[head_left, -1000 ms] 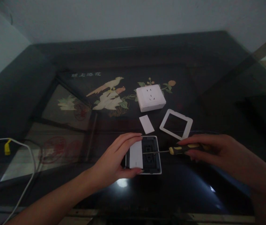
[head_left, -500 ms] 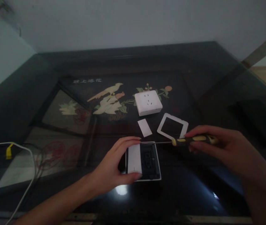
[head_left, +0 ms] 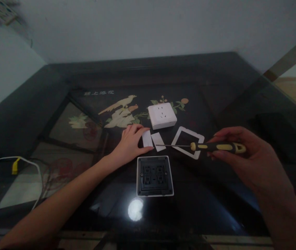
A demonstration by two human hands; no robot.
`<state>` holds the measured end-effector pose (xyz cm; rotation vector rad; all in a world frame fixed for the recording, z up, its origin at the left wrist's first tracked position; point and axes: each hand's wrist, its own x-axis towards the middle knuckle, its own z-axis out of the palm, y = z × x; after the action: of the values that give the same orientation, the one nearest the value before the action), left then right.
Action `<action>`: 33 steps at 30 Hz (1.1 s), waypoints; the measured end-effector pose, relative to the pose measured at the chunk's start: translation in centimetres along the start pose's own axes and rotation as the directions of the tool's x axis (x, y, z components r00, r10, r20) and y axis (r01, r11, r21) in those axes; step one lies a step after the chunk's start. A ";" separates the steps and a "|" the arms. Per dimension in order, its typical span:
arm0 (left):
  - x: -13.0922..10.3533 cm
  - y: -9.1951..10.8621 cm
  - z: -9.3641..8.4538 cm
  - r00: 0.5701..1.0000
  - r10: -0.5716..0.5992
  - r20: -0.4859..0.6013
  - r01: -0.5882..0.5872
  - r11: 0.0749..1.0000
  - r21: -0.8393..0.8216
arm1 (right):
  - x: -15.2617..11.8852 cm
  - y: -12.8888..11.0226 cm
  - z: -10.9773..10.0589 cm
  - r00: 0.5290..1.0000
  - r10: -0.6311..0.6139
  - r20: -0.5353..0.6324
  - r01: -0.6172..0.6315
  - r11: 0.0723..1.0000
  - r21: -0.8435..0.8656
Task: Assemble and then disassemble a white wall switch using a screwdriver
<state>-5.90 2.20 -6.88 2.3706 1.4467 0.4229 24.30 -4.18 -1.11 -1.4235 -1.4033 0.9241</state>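
Observation:
My left hand (head_left: 131, 140) grips a white switch rocker (head_left: 147, 139) between thumb and fingers, at the table surface. Just right of it lies a second white rocker (head_left: 159, 142). My right hand (head_left: 239, 147) is closed round the black and yellow handle of a screwdriver (head_left: 215, 147). Its thin shaft points left, with the tip over the second rocker. Nearer me lies the wall switch base (head_left: 154, 187), its black inside exposed with two rocker mechanisms and a screw on each side. A white cover frame (head_left: 183, 131) rests under the screwdriver shaft.
A white boxed socket (head_left: 163, 116) stands behind the rockers on the dark glass table (head_left: 111, 215). A white cable (head_left: 37, 170) with a yellow tag (head_left: 15, 166) runs along the left. A power strip (head_left: 0, 12) sits at the upper left.
My left hand has lifted the rocker off the switch base and carried it away to beside the other rocker. The screwdriver has left the base and moved up. Both mechanisms now show.

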 end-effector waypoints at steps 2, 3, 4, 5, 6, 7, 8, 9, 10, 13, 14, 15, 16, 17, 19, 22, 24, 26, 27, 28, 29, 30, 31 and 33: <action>0.1 0.3 0.0 1.000 0.010 0.010 -0.010 1.000 0.018 | -0.1 -0.1 0.2 0.999 0.007 -0.050 -0.001 0.991 0.135; 0.2 0.5 0.0 1.000 0.016 0.015 -0.016 1.000 0.023 | -0.1 -0.2 0.3 0.997 0.016 -0.072 -0.001 0.980 0.200; 0.3 0.7 -0.1 1.000 0.023 0.020 -0.023 0.999 0.025 | -0.2 -0.3 0.4 0.996 0.027 -0.088 -0.004 0.967 0.255; 0.5 0.8 -0.2 0.999 0.031 0.025 -0.032 0.999 0.026 | -0.2 -0.5 0.5 0.994 0.035 -0.100 -0.004 0.956 0.293; 0.7 1.0 -0.2 0.999 0.040 0.028 -0.040 0.999 0.027 | -0.2 -0.6 0.6 0.993 0.037 -0.109 0.000 0.948 0.318; 0.8 1.2 -0.3 0.998 0.047 0.030 -0.048 0.998 0.028 | -0.2 -0.7 0.7 0.993 0.035 -0.114 0.004 0.943 0.332; 1.0 1.3 -0.2 0.998 0.054 0.029 -0.055 0.998 0.030 | -0.1 -0.8 0.7 0.993 0.031 -0.117 0.010 0.942 0.337; 1.1 1.4 -0.2 0.998 0.059 0.025 -0.059 0.998 0.033 | -0.1 -0.9 0.8 0.993 0.027 -0.118 0.014 0.943 0.333; 1.1 1.5 -0.1 0.998 0.063 0.019 -0.063 0.997 0.037 | -0.1 -0.8 0.8 0.993 0.025 -0.119 0.015 0.946 0.324; 1.1 1.3 0.1 0.996 0.092 0.012 -0.092 0.995 0.043 | -0.1 -0.7 0.9 0.992 0.016 -0.127 0.024 0.950 0.310; 1.1 1.2 0.1 0.994 0.106 0.013 -0.107 0.993 0.042 | -0.1 -0.6 1.0 0.991 0.015 -0.130 0.028 0.946 0.323; 1.1 1.0 0.2 0.992 0.122 0.014 -0.122 0.992 0.040 | 0.0 -0.6 1.1 0.991 0.013 -0.135 0.034 0.938 0.345; 1.2 0.8 0.3 0.991 0.135 0.013 -0.136 0.990 0.037 | 0.0 -0.6 1.1 0.990 0.009 -0.140 0.045 0.927 0.373; 1.2 0.7 0.4 0.989 0.146 0.010 -0.147 0.989 0.033 | 0.0 -0.6 1.2 0.990 0.003 -0.143 0.055 0.913 0.405; 1.3 0.4 0.5 0.987 0.163 -0.002 -0.163 0.986 0.024 | 0.1 -0.6 1.3 0.987 -0.019 -0.161 0.094 0.877 0.472; 1.1 0.4 0.1 0.984 0.175 -0.037 -0.175 0.985 0.002 | 0.1 -0.7 1.6 0.973 -0.069 -0.221 0.179 0.829 0.530; 0.3 0.7 -0.6 0.983 0.167 -0.081 -0.169 0.985 -0.020 | -0.2 -0.7 1.8 0.966 -0.118 -0.231 0.224 0.829 0.513; -1.0 1.3 -1.3 0.979 0.146 -0.143 -0.161 0.982 -0.101 | -0.7 -0.9 2.1 0.963 -0.184 -0.199 0.259 0.838 0.480; -1.7 1.7 -1.5 0.976 0.126 -0.178 -0.161 0.967 -0.198 | -1.1 -1.0 2.2 0.962 -0.208 -0.176 0.267 0.846 0.461; -2.5 2.1 -1.7 0.975 0.103 -0.196 -0.159 0.942 -0.297 | -1.4 -1.1 2.4 0.964 -0.216 -0.157 0.264 0.858 0.440; -3.3 2.4 -1.8 0.980 0.084 -0.183 -0.149 0.914 -0.377 | -1.8 -1.2 2.5 0.967 -0.209 -0.142 0.250 0.874 0.417; -3.9 2.7 -1.8 0.984 0.066 -0.168 -0.134 0.889 -0.438 | -2.1 -1.3 2.6 0.972 -0.192 -0.132 0.229 0.890 0.395; -4.5 2.8 -1.6 0.987 0.060 -0.146 -0.123 0.870 -0.477 | -2.3 -1.4 2.7 0.977 -0.173 -0.121 0.207 0.904 0.374; -5.2 2.9 -1.3 0.995 0.047 -0.088 -0.086 0.850 -0.521 | -2.6 -1.5 2.8 0.983 -0.151 -0.103 0.177 0.925 0.335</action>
<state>-6.45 -3.53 -4.90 1.9751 1.0943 0.8153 20.96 -6.57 -0.76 -1.0512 -1.2141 0.9425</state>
